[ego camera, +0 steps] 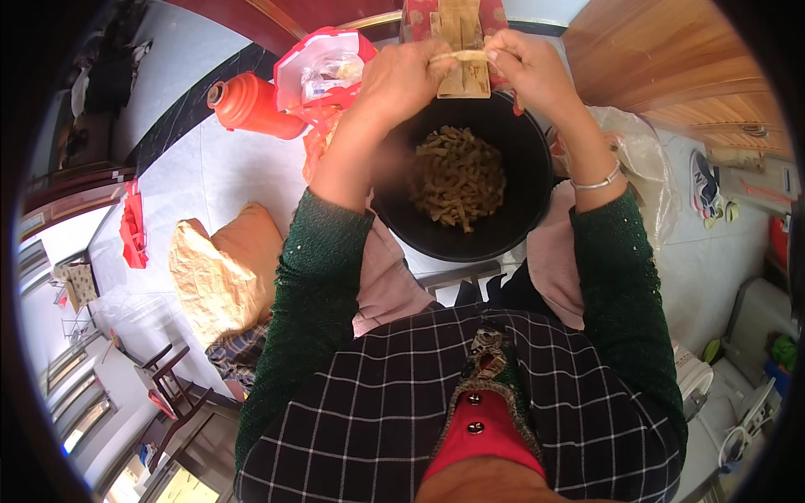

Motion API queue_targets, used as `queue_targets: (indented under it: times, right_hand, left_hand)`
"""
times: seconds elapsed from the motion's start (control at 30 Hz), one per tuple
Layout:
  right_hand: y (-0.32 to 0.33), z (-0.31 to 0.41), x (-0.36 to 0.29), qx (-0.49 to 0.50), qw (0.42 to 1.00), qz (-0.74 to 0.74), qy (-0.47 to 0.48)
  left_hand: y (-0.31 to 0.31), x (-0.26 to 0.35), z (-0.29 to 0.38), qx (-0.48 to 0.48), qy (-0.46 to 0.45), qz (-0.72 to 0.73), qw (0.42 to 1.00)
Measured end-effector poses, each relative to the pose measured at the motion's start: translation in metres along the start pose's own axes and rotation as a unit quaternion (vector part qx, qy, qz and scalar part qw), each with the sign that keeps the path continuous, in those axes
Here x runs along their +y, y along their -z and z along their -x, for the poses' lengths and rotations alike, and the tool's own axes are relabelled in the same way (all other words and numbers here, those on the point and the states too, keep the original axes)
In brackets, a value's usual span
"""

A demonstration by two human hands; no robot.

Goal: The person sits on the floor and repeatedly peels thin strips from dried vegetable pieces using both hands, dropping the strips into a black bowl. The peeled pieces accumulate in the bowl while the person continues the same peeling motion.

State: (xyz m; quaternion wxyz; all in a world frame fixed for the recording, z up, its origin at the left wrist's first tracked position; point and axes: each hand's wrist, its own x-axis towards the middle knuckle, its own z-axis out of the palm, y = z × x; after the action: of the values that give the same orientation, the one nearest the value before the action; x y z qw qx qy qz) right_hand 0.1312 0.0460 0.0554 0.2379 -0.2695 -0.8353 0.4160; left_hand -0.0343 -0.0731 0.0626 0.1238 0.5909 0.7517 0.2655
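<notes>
A thin pale-brown strip (468,56), perhaps a piece of dried root or stalk, is stretched level between my two hands. My left hand (402,78) pinches one end, while the fingertips of my right hand (533,72) grip the other. Directly beneath the strip is a narrow wooden board (464,87) with raised wooden parts, resting on a red patterned cloth (494,16). Its near end reaches over a black bucket (525,163) standing between my knees. Inside the bucket lies a heap of short brown cut pieces (462,176).
Left of the bucket are a red-and-white bag (295,60) with clear plastic inside, an orange thermos flask (255,104) lying tilted, and a tan sack (220,270). To the right are a clear plastic bag (648,163), a wooden cabinet (679,63) and shoes (704,182).
</notes>
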Motion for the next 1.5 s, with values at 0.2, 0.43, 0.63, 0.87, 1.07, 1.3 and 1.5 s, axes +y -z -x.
queue_targets:
  times: [0.2,0.43,0.63,0.87,1.07,1.3,1.5]
  right_hand:
    - [-0.021,-0.019,0.024,0.064,0.995,0.082,0.006]
    - [-0.017,-0.019,0.027,0.034,0.934,0.355,-0.031]
    - [-0.015,0.003,-0.014,-0.189,0.852,-0.452,-0.184]
    - [-0.024,0.015,-0.048,-0.179,0.883,-0.424,-0.094]
    - [-0.009,0.024,-0.072,-0.188,0.946,-0.252,0.075]
    - [-0.016,0.033,-0.087,-0.192,0.776,-0.6,-0.022]
    - [-0.034,0.034,-0.065,0.091,0.975,-0.049,0.199]
  left_hand:
    - [-0.011,-0.011,-0.018,0.007,0.062,-0.031,0.998]
    - [0.002,-0.002,-0.007,-0.119,0.102,-0.088,0.984]
    - [-0.013,0.018,0.02,-0.065,0.042,0.22,0.972]
    - [0.008,0.048,0.016,0.129,0.1,0.692,0.703]
    - [0.067,0.002,0.019,0.095,-0.131,0.812,0.561]
    - [0.042,0.022,0.027,0.375,-0.201,0.277,0.862]
    - [-0.001,0.057,0.039,0.223,-0.129,0.403,0.878]
